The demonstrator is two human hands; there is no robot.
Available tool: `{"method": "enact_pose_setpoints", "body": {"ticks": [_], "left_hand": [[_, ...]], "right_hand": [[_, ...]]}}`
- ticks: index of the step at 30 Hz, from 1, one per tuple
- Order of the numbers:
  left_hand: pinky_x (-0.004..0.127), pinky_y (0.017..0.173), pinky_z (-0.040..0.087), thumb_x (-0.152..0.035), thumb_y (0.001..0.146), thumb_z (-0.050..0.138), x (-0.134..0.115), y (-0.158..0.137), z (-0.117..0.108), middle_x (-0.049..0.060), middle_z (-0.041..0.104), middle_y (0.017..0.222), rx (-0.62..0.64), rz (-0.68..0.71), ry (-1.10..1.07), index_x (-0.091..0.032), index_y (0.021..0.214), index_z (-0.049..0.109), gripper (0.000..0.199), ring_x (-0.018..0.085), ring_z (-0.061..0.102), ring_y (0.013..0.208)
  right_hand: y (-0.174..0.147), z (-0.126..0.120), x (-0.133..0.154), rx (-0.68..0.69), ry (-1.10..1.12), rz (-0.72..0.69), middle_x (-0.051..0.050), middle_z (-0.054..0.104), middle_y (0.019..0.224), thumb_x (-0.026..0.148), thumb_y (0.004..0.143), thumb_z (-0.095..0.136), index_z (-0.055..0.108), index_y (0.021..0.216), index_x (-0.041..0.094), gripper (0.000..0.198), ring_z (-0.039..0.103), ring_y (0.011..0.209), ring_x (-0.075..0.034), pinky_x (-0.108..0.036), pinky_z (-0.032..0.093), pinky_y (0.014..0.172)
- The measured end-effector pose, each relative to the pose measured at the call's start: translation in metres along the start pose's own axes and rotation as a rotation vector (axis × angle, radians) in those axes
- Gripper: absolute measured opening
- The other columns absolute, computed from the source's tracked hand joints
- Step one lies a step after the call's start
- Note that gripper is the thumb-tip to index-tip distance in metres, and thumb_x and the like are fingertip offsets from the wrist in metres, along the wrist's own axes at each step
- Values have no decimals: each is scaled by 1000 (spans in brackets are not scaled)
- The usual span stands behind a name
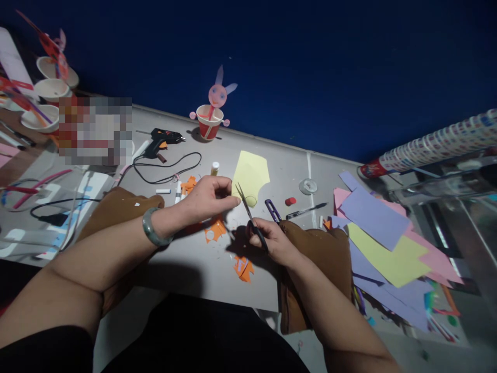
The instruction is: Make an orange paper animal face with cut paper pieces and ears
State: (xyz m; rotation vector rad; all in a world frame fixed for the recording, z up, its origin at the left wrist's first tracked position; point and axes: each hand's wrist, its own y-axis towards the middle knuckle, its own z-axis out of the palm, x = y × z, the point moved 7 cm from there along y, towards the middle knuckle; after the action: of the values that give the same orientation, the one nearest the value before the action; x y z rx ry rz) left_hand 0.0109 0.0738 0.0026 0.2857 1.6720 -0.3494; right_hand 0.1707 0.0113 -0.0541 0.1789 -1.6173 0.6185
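Observation:
My left hand [209, 199], with a green bangle [153, 228] at the wrist, is closed at the left edge of a yellow paper sheet [252, 171]. The thumb lies over the sheet's lower left corner, and the fingertips are partly hidden. A small drawn circle [252, 200] shows near the paper's lower edge, and a curved notch is cut into its right side. In my right hand [272, 241] is a pair of black-handled scissors [248, 210], the blades pointing up and left across the paper. Orange paper scraps [215, 230] lie below the hands.
A glue gun [159, 142] with a looped cord lies at back left. Behind the paper stands a rabbit-faced paper cup [209, 127]. Tape [308, 186], a pen [306, 210] and a purple cutter [273, 211] are right. Coloured sheets [376, 217] and stacked cups [435, 147] lie farther right.

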Motion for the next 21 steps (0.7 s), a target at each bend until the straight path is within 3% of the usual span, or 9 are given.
{"method": "enact_pose_setpoints", "body": {"ticks": [21], "left_hand": [[24,58,39,-26,70,68,-1,1,-2,-2,55,63,-1,-21,-25,-17,66,58,14,10,48,62]], "right_hand": [[0,-2,-1,-4,7,5,5,45,61,71,68,77,47,64,20,59,36,58,-9,-26,30,56]]}}
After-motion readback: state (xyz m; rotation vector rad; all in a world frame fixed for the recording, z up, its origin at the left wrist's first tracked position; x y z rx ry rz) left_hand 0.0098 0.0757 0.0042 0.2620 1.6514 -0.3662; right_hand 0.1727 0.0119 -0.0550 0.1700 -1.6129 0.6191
